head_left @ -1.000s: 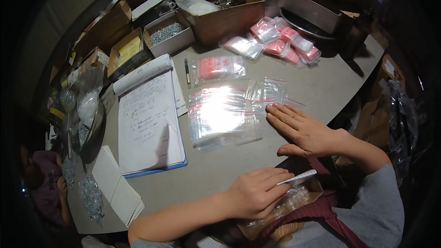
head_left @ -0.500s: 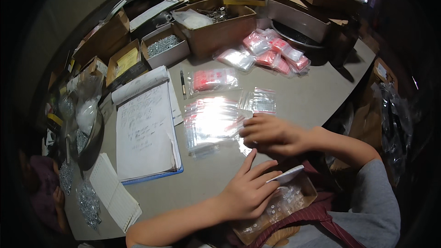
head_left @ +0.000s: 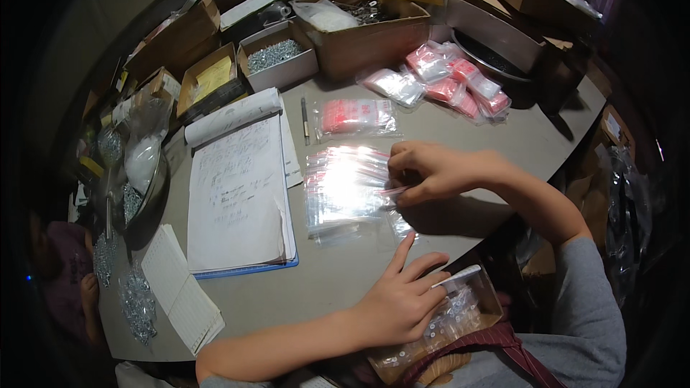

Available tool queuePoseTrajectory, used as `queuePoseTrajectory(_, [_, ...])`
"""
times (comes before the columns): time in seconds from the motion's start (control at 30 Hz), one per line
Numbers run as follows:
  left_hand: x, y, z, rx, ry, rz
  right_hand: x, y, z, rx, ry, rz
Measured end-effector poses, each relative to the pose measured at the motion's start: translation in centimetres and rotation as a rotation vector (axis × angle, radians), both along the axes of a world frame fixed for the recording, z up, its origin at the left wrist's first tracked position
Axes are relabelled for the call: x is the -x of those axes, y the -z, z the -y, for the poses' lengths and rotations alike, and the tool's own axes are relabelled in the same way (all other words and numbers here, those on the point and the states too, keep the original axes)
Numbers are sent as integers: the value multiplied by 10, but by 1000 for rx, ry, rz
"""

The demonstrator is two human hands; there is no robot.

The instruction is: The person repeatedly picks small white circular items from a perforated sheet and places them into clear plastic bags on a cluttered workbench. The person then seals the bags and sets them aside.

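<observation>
Two bare hands are mine; the right hand pinches one clear bag by its red-lined edge, thumb against finger; the left hand, fingers spread, lies over one open box of small pale pieces, its forefinger near that bag's lower end; just left of my pinch lies one fanned stack, too overlapped to count; beyond it, one packet and one pen; farther left, one writing pad.

The fisheye looks down from the head — near the left hand and right hand — across the table.
</observation>
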State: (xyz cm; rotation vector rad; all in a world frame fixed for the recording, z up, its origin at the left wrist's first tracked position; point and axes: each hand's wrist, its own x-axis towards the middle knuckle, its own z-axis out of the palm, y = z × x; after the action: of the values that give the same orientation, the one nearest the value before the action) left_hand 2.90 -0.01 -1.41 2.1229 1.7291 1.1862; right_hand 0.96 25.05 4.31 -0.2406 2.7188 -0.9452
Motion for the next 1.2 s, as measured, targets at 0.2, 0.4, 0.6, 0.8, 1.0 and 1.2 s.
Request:
queuePoseTrajectory(0.2, [-1, -2, -1, -36, -30, -45, -4, -1, -2, 365, 106, -132])
queuePoseTrajectory(0.4, [-2, -8, -1, -97, -13, -87, -2, 25, 6, 132, 63, -504])
queuePoseTrajectory(0.6, [-2, -7, -1, -115, -33, -132, 0, 27, 9, 160, 218, -416])
queuePoseTrajectory(0.8, [2, -8, -1, 1, -41, 15, -27, 12, -35, 231, 342, -475])
queuePoseTrajectory(1.0, [1, -7, 1, 67, -63, -37, -81, 23, -58, -378, 119, -535])
queuePoseTrajectory(1.2, [1, -11, 1, 61, -85, -45, -115, 21, -66, -314, 200, -474])
